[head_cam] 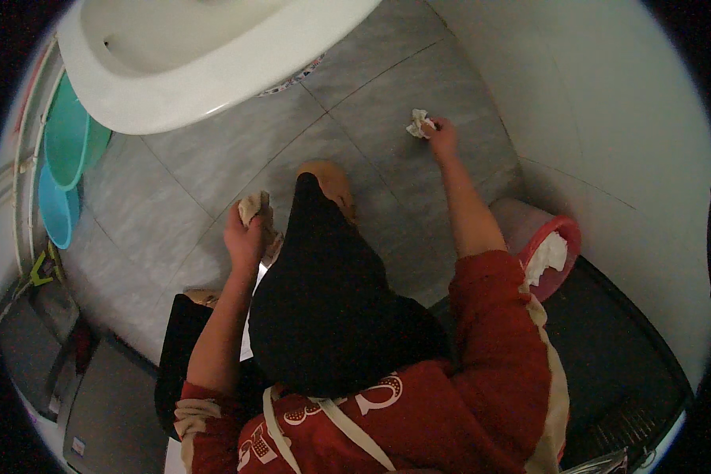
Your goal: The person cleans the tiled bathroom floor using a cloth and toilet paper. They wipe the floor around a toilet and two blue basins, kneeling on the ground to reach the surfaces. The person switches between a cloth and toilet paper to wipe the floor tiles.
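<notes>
Over the grey tiled floor [355,136], my right hand [443,139] pinches a crumpled piece of white paper or tissue [419,124] at its fingertips. Closer to my knees, my left hand [244,234] is closed around a bunched beige-brown cloth [252,207], part of which hangs in shadow beside my black-clad leg. Whether the paper touches the floor cannot be told.
A white washbasin [213,109] juts in at the upper left, near a green basin [65,142] and a blue basin [58,204]. At right, a pink-rimmed bin [572,237] holding white paper [548,258] tilts beside the wall [592,118]. My brown shoe [335,183] is between my hands.
</notes>
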A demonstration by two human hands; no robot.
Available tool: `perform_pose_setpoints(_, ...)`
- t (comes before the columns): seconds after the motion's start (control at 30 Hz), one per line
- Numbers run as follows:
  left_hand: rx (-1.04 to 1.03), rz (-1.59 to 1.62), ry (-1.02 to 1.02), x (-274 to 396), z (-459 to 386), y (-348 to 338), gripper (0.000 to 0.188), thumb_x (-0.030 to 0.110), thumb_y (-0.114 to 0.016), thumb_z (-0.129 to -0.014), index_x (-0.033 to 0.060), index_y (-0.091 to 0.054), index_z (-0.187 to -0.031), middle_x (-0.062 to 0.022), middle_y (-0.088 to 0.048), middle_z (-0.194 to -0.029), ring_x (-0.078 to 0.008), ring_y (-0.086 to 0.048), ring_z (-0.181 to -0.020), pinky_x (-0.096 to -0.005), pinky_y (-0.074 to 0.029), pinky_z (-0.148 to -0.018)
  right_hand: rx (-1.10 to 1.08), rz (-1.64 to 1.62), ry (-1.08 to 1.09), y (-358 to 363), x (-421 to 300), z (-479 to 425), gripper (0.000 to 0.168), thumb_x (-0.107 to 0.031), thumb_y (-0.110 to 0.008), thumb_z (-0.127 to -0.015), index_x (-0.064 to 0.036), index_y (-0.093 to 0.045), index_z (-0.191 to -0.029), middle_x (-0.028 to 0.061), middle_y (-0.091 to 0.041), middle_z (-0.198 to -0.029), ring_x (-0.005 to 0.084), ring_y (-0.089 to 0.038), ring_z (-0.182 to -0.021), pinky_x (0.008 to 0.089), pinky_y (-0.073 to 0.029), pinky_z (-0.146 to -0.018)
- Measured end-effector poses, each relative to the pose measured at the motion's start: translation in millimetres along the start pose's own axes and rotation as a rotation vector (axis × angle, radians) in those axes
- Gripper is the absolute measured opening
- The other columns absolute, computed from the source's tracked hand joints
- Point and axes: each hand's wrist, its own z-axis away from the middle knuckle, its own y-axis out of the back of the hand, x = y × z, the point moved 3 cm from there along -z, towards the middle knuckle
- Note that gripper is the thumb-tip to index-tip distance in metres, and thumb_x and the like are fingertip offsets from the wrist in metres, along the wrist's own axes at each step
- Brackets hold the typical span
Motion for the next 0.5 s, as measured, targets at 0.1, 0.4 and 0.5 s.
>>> perform_pose_setpoints(0.1, -0.024, -0.026, -0.021, 13, 6, -2, 0.041, 0.015, -0.06, -0.076, 0.0028, -0.056, -0.115, -0.0184, -0.066, -0.1, -0.0301, -0.065, -0.094, -0.0375, -0.05, -0.081, 0.117, 0.26, 0.126, 7, -8, -2, 0.023, -0.008, -0.069, -0.075, 0.002, -0.064, -0.095, 0.0152, -0.064, -0.084, 0.0269, -0.061, -0.077, 0.0368, -0.048, -0.071)
perform_pose_setpoints(0.4, 0.008, -0.209, -0.027, 6, 16, -9, 0.042, 0.015, -0.061, -0.076, 0.0035, -0.056, -0.116, -0.0182, -0.065, -0.103, -0.0294, -0.064, -0.095, -0.0379, -0.049, -0.083, 0.136, 0.443, 0.244, -6, -62, 38, 0.018, -0.002, -0.06, -0.077, -0.004, -0.066, -0.094, 0.0137, -0.062, -0.099, 0.0346, -0.056, -0.093, 0.0407, -0.045, -0.078)
perform_pose_setpoints(0.5, 0.002, -0.07, -0.058, -6, 14, -10, 0.042, 0.015, -0.061, -0.076, 0.0041, -0.056, -0.116, -0.0176, -0.065, -0.104, -0.0303, -0.064, -0.096, -0.0381, -0.049, -0.084, -0.015, 0.386, 0.167, -4, -65, 38, 0.021, -0.001, -0.059, -0.077, -0.005, -0.065, -0.097, 0.0134, -0.061, -0.102, 0.0343, -0.055, -0.096, 0.0407, -0.045, -0.079)
